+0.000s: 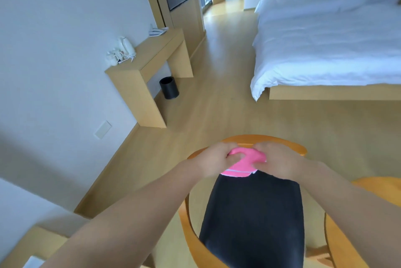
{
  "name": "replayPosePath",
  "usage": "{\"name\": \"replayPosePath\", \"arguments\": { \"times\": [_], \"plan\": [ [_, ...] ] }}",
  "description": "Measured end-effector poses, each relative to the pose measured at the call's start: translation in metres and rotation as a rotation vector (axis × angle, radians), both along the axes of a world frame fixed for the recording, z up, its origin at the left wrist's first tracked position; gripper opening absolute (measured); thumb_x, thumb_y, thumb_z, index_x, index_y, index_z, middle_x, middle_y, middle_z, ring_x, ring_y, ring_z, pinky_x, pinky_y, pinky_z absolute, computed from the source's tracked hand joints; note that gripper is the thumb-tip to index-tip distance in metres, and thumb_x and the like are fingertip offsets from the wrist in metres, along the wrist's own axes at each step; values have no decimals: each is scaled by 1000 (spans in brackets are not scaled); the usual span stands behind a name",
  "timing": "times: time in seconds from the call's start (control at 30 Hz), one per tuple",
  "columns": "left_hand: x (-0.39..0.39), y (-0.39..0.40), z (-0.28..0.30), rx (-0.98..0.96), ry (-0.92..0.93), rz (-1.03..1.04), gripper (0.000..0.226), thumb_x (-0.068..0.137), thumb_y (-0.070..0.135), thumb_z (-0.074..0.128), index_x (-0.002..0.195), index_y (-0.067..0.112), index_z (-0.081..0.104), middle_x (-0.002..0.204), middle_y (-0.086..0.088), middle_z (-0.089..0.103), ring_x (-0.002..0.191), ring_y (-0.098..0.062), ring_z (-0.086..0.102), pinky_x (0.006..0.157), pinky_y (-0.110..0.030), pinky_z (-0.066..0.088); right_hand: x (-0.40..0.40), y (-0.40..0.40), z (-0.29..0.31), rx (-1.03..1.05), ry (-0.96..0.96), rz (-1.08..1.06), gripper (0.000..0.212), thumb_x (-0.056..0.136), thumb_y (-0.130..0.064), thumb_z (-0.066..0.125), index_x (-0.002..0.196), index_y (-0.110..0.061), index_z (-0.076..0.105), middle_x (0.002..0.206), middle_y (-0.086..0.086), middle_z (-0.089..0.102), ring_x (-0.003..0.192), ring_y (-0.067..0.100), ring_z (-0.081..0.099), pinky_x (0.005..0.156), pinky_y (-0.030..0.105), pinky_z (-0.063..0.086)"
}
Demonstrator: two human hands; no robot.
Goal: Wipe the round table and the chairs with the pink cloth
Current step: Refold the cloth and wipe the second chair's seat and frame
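The bed (pixel 325 46), heaped with white bedding, filled the room well beyond the chair and to its right. A long wooden desk (pixel 152 66) ran along the wall beyond the chair and to its left, with a white kettle (pixel 125 47) and cups on top and a black bin (pixel 169 88) on the floor under it.

The chair (pixel 249 213) stood directly below the camera: a curved wooden frame around a black seat. At the chair's right edge an orange-brown curve (pixel 386 185) showed; it may have been the round table's rim or a second chair, and the frame did not settle which.

Both hands met above the far end of the chair's seat, just in front of its curved backrest. The left hand (pixel 217 159) had its fingers curled into the pink cloth (pixel 243 163), and the right hand (pixel 280 161) clamped the cloth's other side, so the cloth was bunched between them, its lower edge hanging toward the seat.

The step in hand looked like refolding or regripping the cloth before wiping the chair. To do it well, the cloth probably wanted folding into a flat pad with a clean face outward, then passing to one hand. Strokes following the curve of the backrest and arms, overlapping, would likely serve best, with the seat wiped last.
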State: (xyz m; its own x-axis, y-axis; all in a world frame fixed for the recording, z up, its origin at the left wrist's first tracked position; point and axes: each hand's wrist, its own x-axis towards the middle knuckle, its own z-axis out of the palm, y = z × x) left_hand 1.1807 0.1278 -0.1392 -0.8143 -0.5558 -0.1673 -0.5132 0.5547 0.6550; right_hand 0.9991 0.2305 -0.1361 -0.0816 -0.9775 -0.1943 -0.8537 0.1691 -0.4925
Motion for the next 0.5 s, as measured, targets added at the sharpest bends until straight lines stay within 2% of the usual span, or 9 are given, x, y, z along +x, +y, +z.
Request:
{"name": "replayPosePath", "arguments": {
  "times": [0.07, 0.13, 0.2, 0.27, 0.33, 0.4, 0.5],
  "plan": [
    [2, 18, 16, 4, 55, 13, 15, 95, 42, 49, 90, 29, 57, 67, 18, 50, 62, -1, 47, 59, -22, 37, -3, 16, 13, -33, -56, -43, 20, 86, -23, 60, 72, -17, 47, 69, -3, 48, 63, 13, 46, 56, 25, 34],
    [4, 39, 31, -21, 105, 20, 8, 95, 36, 52, 95, 35, 59, 74, 16, 57, 68, -4, 53, 62, -21, 41, -5, 35, 26, -69, -98, -44, 25, 85, -24, 65, 71, -17, 46, 68, -4, 46, 59, 10, 43, 50, 18, 31],
    [6, 61, 41, -12, 141, 33, 8, 95, 30, 56, 99, 32, 62, 83, 8, 62, 77, -8, 58, 66, -18, 46, -8, 57, 36, -84, -145, -46, 26, 84, -24, 68, 71, -18, 47, 67, -6, 45, 55, 6, 42, 48, 15, 32],
    [7, 84, 48, 37, 177, 35, 9, 92, 23, 61, 95, 31, 63, 85, 7, 65, 79, -4, 61, 68, -15, 48, -12, 81, 42, -100, -212, -64, 22, 83, -23, 72, 75, -15, 52, 66, -6, 48, 50, 2, 43, 45, 13, 32],
    [6, 105, 53, 60, 195, 41, 10, 89, 15, 65, 95, 23, 65, 90, 1, 67, 82, -5, 63, 74, -20, 52, -15, 103, 44, -114, -291, -96, 16, 82, -20, 73, 82, -13, 58, 65, -4, 53, 46, 0, 47, 44, 13, 33],
    [5, 121, 55, 69, 233, 67, 12, 86, 10, 68, 96, 16, 66, 92, -5, 67, 84, -9, 63, 78, -25, 53, -17, 122, 46, -133, -351, -139, 12, 83, -19, 72, 84, -18, 60, 67, -4, 57, 50, 1, 52, 48, 18, 39],
    [0, 141, 56, 117, 319, 99, 14, 84, 9, 70, 97, 14, 67, 92, -5, 69, 87, -15, 67, 77, -22, 55, -19, 152, 47, -197, -407, -194, 12, 85, -17, 70, 83, -23, 59, 70, -6, 60, 57, 3, 57, 51, 19, 42]
  ]
}}
